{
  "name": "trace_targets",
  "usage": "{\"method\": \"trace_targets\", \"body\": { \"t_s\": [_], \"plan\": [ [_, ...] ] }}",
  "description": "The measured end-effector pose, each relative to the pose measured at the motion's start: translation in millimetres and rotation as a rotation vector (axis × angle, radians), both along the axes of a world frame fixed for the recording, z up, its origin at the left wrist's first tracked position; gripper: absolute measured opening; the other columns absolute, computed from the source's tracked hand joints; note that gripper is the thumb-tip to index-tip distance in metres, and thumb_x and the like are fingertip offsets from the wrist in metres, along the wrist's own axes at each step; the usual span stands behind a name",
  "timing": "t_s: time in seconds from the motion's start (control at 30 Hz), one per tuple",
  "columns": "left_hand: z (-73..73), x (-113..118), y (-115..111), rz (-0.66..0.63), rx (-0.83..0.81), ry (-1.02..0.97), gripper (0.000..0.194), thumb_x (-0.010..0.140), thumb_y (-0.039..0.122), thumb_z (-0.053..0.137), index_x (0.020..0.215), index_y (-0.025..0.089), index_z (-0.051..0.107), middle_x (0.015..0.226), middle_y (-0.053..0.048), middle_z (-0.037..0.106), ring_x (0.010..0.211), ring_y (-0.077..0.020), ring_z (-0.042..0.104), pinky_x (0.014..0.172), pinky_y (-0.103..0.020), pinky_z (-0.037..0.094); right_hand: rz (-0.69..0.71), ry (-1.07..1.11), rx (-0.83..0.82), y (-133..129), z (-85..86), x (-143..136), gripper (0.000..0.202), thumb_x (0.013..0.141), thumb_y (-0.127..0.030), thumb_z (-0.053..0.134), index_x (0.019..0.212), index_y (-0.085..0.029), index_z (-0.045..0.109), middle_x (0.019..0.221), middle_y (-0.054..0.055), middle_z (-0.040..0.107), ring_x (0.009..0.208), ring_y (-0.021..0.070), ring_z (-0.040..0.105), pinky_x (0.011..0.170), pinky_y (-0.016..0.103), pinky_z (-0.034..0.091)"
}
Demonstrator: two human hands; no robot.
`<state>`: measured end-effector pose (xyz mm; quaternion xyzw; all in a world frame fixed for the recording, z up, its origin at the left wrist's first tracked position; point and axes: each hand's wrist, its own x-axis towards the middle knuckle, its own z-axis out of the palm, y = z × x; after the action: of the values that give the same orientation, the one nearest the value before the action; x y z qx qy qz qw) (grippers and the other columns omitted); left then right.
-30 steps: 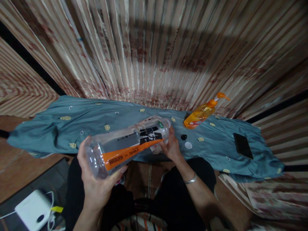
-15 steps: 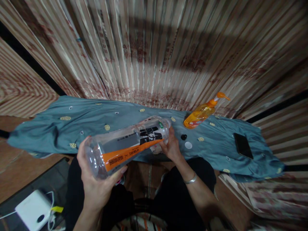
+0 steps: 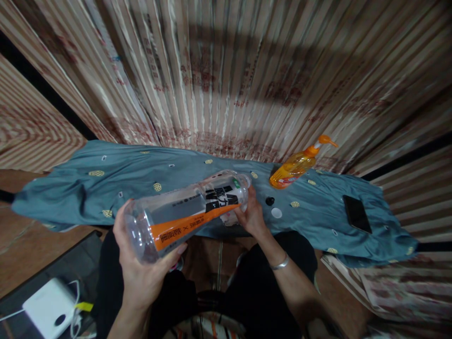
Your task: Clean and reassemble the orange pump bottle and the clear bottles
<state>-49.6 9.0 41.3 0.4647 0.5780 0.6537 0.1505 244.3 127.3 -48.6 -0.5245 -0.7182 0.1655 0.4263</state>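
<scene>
A large clear plastic bottle with an orange, black and white label lies tilted in the air between my hands, its neck toward the right. My left hand wraps round the bottle's base, thumb along the lower side. At the other end, my right hand grips the neck; some of its fingers are hidden behind the bottle. Just right of that hand, a small black cap and a white disc rest on the cloth. Something pale and partly hidden lies under the bottle.
A blue-green cloth with pineapple prints covers the narrow table. An orange pump bottle stands at the back right, and a dark phone lies farther right. At lower left, a white box with cables sits on a dark surface. Striped curtains surround the table.
</scene>
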Motion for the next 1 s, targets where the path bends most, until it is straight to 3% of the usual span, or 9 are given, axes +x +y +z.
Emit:
{"method": "trace_targets", "body": {
  "t_s": [0.3, 0.43, 0.7, 1.0],
  "plan": [
    [0.3, -1.9, -0.1, 0.010, -0.006, 0.016, 0.120, 0.057, 0.054, 0.113, 0.168, 0.045, 0.068, 0.168, -0.007, 0.068, 0.156, -0.0473, 0.065, 0.141, -0.072, 0.044, 0.004, -0.006, 0.042, -0.1, -0.6, -2.2, 0.097, 0.110, -0.074, 0.063, 0.183, -0.017, 0.036, 0.171, 0.026, 0.069, 0.152, 0.0450, 0.075, 0.122, 0.064, 0.067],
    [-0.8, -2.1, 1.3, 0.008, 0.000, 0.012, 0.121, 0.054, 0.056, 0.113, 0.167, 0.046, 0.069, 0.168, -0.008, 0.068, 0.158, -0.0497, 0.064, 0.141, -0.076, 0.042, -0.005, 0.007, 0.032, -0.1, -0.7, -2.4, 0.097, 0.108, -0.070, 0.067, 0.184, -0.017, 0.036, 0.170, 0.026, 0.069, 0.149, 0.0461, 0.076, 0.121, 0.065, 0.067],
    [2.2, 0.4, 0.8, -0.003, 0.004, 0.047, 0.117, 0.060, 0.054, 0.112, 0.168, 0.045, 0.068, 0.165, -0.005, 0.067, 0.151, -0.0419, 0.067, 0.140, -0.064, 0.047, 0.000, 0.023, 0.015, -0.2, 0.6, -2.6, 0.094, 0.108, -0.068, 0.066, 0.180, -0.015, 0.038, 0.166, 0.028, 0.072, 0.145, 0.0455, 0.079, 0.121, 0.065, 0.067],
    [4.6, 0.1, -1.2, 0.004, -0.046, -0.006, 0.121, 0.056, 0.053, 0.112, 0.168, 0.045, 0.066, 0.169, -0.009, 0.066, 0.155, -0.0485, 0.066, 0.138, -0.070, 0.048, -0.014, 0.021, -0.002, 0.5, 2.8, -3.5, 0.095, 0.107, -0.075, 0.066, 0.178, -0.017, 0.043, 0.166, 0.027, 0.073, 0.144, 0.0463, 0.079, 0.117, 0.064, 0.069]
  ]
}}
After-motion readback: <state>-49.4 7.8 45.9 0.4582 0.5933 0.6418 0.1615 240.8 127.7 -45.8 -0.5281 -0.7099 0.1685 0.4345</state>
